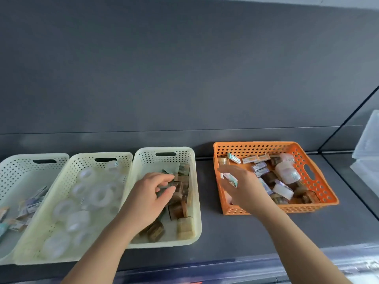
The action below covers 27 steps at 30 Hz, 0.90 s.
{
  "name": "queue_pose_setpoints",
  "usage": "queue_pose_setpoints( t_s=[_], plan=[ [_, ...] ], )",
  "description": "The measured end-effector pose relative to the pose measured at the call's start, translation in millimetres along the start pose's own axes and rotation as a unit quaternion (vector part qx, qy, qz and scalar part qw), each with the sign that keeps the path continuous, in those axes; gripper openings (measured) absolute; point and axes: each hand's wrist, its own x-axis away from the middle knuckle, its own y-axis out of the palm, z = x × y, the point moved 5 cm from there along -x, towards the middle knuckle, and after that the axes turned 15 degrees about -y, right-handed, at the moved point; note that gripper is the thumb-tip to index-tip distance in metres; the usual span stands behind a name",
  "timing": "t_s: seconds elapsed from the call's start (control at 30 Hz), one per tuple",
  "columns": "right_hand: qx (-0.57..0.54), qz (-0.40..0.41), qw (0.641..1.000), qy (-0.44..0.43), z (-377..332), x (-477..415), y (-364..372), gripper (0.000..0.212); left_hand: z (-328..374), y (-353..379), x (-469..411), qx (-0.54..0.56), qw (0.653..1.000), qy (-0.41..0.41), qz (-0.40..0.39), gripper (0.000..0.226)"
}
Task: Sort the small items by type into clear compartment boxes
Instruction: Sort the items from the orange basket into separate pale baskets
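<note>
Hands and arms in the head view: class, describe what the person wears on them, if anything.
Nothing worn shows. The left hand and right hand are bare: no gloves, rings or watch. The left forearm and right forearm are bare down to the picture's bottom edge; no sleeve is in view.

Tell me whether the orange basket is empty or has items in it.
Not empty. The orange basket holds mixed small boxes, clear rolls and brown packs.

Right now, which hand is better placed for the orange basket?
Likely right: right hand is over the orange basket, holding a small box; left hand grips a brown block in a cream basket.
</note>
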Motion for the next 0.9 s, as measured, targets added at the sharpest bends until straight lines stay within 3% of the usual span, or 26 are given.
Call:
queue_pose_setpoints(
  t_s=[0.17, 0.37, 0.5, 0.67, 0.8, 0.9],
  plan=[
    [0.073, -0.035, 0.991, 0.11, 87.5, 18.2, -34.2, 0.031, 46.2, 41.5, -20.3, 0.014, 0.999, 0.035, -0.031, 0.022],
    [0.158, -0.153, 0.972, 0.086, 140.4, 3.3, -21.8, 0.028, 80.4, 91.6, -48.1, 0.002, 0.998, 0.032, -0.058, 0.025],
    [0.198, -0.215, 0.953, 0.074, 150.5, -9.8, -3.5, 0.053, 94.8, 108.5, -59.9, -0.027, 0.997, 0.031, -0.061, 0.027],
    [-0.054, -0.142, 0.982, 0.115, 155.8, -9.1, -32.1, 0.034, 119.2, 134.2, -76.3, -0.05, 0.994, 0.037, -0.095, 0.03],
    [-0.112, -0.046, 0.982, 0.142, 177.9, 6.3, -72.7, 0.024, 137.8, 176.2, -87.7, -0.09, 0.982, 0.033, -0.163, 0.036],
    [-0.089, -0.027, 0.983, 0.159, 193.3, 17.6, -86.9, 0.027, 145.3, 212.9, -92.0, -0.125, 0.965, 0.0, -0.229, 0.045]
  ],
)
